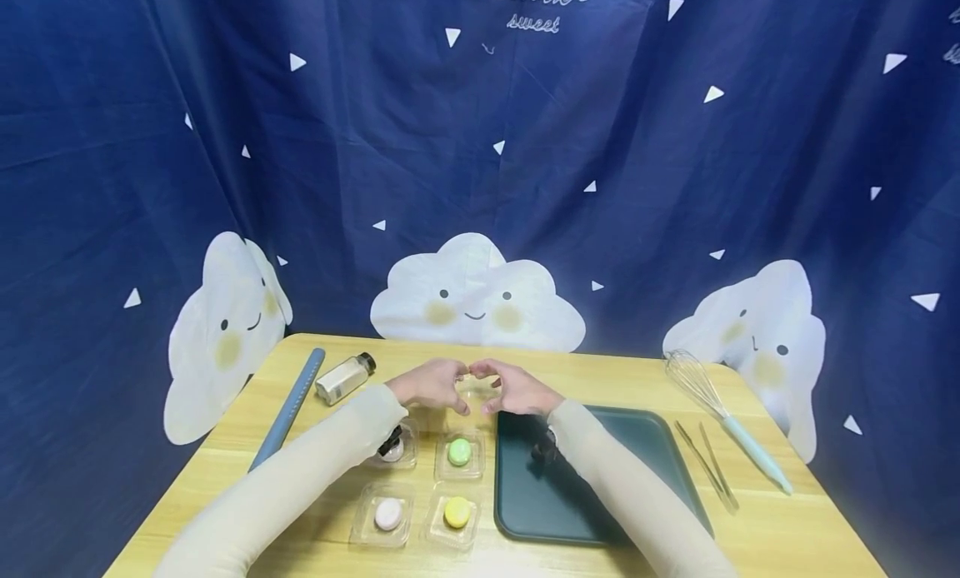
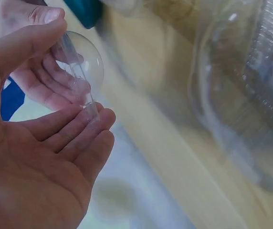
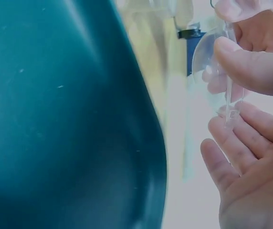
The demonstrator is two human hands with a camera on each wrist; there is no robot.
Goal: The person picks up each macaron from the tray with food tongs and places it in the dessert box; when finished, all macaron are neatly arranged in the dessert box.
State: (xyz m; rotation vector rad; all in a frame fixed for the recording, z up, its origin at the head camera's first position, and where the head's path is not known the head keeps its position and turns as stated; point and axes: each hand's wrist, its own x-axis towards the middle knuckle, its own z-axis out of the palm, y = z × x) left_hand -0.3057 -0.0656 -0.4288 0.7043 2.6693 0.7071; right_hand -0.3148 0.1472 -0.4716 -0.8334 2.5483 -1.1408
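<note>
Both hands meet over the far middle of the table and hold a small clear plastic case with a rounded dome (image 2: 92,59) between them. My left hand (image 1: 435,384) grips one side, thumb on one face and fingers along the other edge. From the opposite side my right hand (image 1: 521,388) pinches it the same way, as the right wrist view also shows with the clear dome (image 3: 205,62) bulging out. Nearer than the hands sit several clear cases with macarons: a green macaron (image 1: 460,451), a yellow macaron (image 1: 457,512), a pale pink macaron (image 1: 388,514), and another pale one partly behind the left wrist.
A dark green tray (image 1: 555,511) lies under the right forearm. Right of it are metal tongs (image 1: 708,461) and a whisk (image 1: 750,445) with a light blue handle. At left lie a blue-grey stick (image 1: 288,411) and a black-capped jar (image 1: 343,381) on its side.
</note>
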